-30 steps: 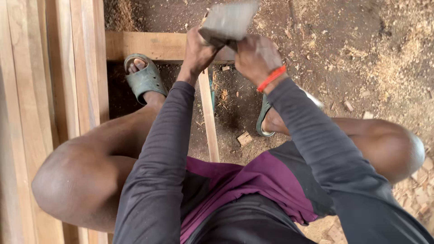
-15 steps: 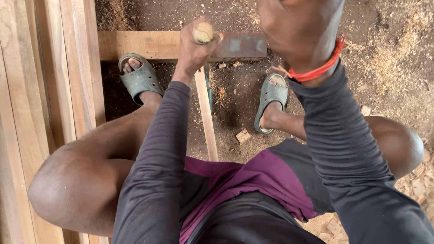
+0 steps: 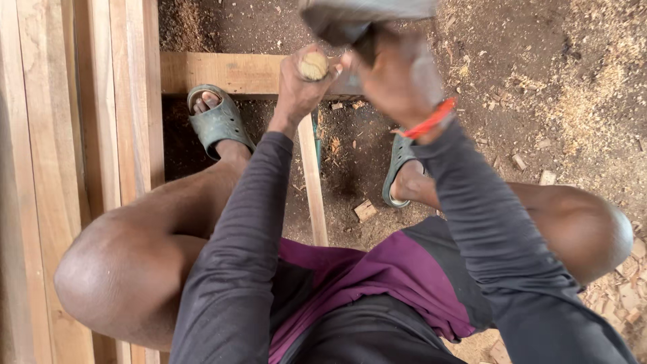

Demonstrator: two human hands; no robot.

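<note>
Dirt floor, sawdust and chips around a crossbeam (image 3: 229,73). Left hand (image 3: 300,87) is clamped on a round wooden chisel handle (image 3: 314,65), held upright just over the beam's right end. Right hand (image 3: 397,81) is wrapped tight around a mallet (image 3: 367,17), raised above the handle. Mallet looks heavy and rigid, best held low on its shaft. Handle looks stiff and smooth, so grip mid-length. Thin slat (image 3: 313,182) runs from the beam toward the body.
</note>
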